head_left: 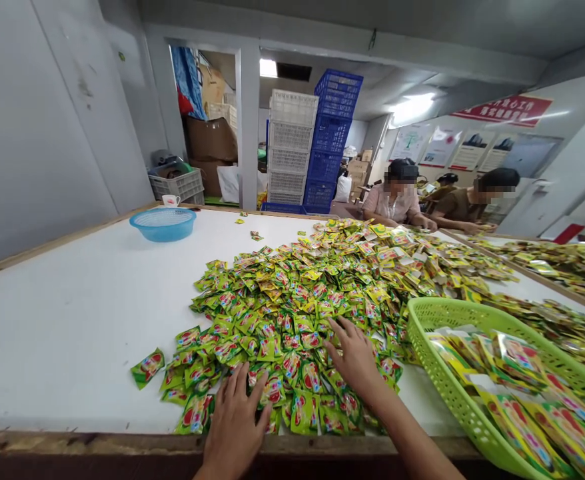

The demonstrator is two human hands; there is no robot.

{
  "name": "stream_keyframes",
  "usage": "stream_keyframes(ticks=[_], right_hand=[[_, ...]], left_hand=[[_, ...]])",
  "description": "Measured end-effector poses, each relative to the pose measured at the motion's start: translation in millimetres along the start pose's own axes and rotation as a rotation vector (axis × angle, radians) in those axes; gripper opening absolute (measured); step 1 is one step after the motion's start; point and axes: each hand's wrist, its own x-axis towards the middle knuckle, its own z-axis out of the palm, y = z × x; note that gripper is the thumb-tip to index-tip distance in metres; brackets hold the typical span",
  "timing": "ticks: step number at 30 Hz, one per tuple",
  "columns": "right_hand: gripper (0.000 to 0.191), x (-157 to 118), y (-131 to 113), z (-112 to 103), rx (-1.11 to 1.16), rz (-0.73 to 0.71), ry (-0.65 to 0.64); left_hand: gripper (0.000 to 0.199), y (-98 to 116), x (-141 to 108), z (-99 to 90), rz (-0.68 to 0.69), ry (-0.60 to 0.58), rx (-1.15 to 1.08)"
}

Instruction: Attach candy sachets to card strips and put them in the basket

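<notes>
A broad heap of small green and yellow packets [292,293] spreads over the white table [72,320]. My left hand [237,413] lies over the heap's near edge, palm down with its fingers apart, holding nothing. Farther forward and to the right, my right hand [355,357] rests on the packets, its fingers spread and nothing in its grasp. Beside my right forearm stands a green perforated basket [437,363] with larger flat yellow-green packages [522,400] in it. One loose packet [147,368] lies left of the heap.
A blue basin [162,225] and a white cup [171,200] are at the table's far left. A wooden rim [97,443] runs along the near edge. Two people [397,193] sit across the table at the right. Stacked white crates [290,150] and blue crates [330,140] stand behind.
</notes>
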Motion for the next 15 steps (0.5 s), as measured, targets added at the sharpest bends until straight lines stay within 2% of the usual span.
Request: stream_keyframes(ticks=[4,7,9,11,13,15], right_hand=[[0.039,72,14,8,0.115,0.039,-0.02],[0.041,128,27,24,0.151,0.069,-0.045],[0.042,163,36,39,0.184,0.114,-0.072],[0.044,196,46,55,0.22,0.182,-0.102],[0.047,226,58,71,0.263,0.265,-0.132],[0.051,253,75,88,0.31,0.358,-0.159]], left_hand=[[0.038,-13,15,3.5,0.014,0.032,-0.115],[0.037,-19,49,-11.5,0.018,0.093,-0.204],[0.037,-19,86,-26.7,0.013,0.132,-0.251],[0.039,-19,133,-40.0,0.005,0.153,-0.291],[0.043,-20,189,-47.2,0.015,0.131,-0.337],[0.047,-21,252,-46.5,0.029,0.111,-0.356]])
